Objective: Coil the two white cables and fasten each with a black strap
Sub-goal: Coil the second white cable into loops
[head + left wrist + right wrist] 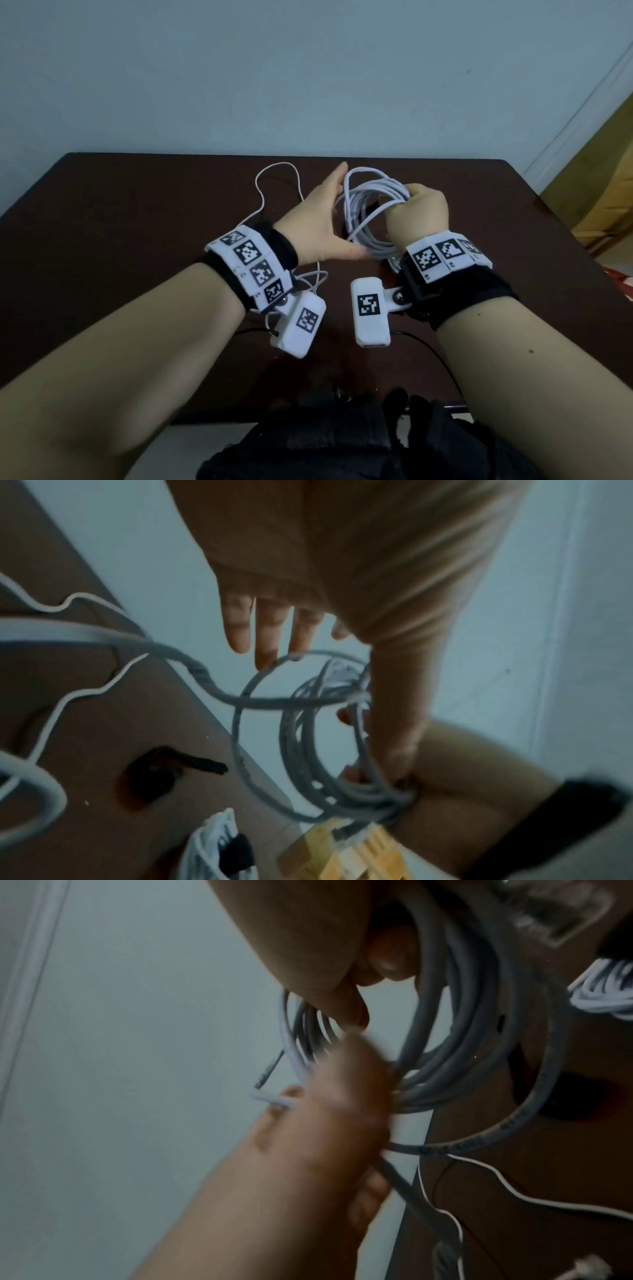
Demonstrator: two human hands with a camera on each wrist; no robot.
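A: Coiled white cable [368,212] is held up above the table [137,212], between both hands, loops roughly upright, ring facing the person's left.

B: Who's got it?

A: Right hand [416,214], fingers curled round the bundle on its right side. Left hand [318,222] is spread flat, fingers straight, palm against the coil's left edge, holding nothing.

B: Loose tail?

A: Runs off the coil toward the left wrist side, so the left hand is nearer to feed it. Black strap [171,769] lies on the table just below the coil. A thin white wire [274,178] lies slack beyond the left hand.

B: Stage?

A: Probably last wraps, strap not yet on.
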